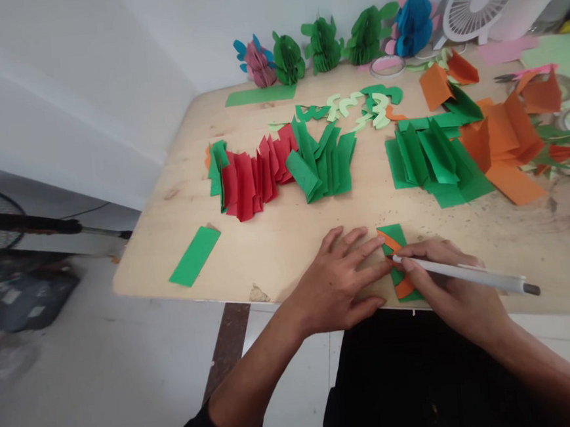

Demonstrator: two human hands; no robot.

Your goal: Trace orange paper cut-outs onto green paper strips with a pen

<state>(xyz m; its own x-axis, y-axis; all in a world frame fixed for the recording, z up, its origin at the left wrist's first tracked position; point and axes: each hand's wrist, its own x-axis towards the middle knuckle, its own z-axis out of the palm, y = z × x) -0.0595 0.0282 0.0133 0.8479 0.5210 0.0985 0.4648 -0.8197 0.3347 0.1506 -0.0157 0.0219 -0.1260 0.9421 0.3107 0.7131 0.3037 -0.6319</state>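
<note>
My right hand (451, 286) grips a white pen (472, 274), its tip down at an orange curved paper cutout (405, 288). That cutout lies on a green paper strip (392, 231) at the table's front edge. My left hand (346, 278) rests flat with fingers spread, its fingertips at the left side of the strip and cutout. Part of the cutout is hidden under the fingers and the pen hand. Another green paper strip (194, 256) lies alone to the left.
Folded red papers (245, 180), green papers (327, 161), more green papers (428, 156) and orange papers (505, 130) stand across the table (168, 229). Behind are curvy paper scraps (343, 105), several paper figures (325, 46) and a white fan (483, 0). Scissors (525, 73) lie at right.
</note>
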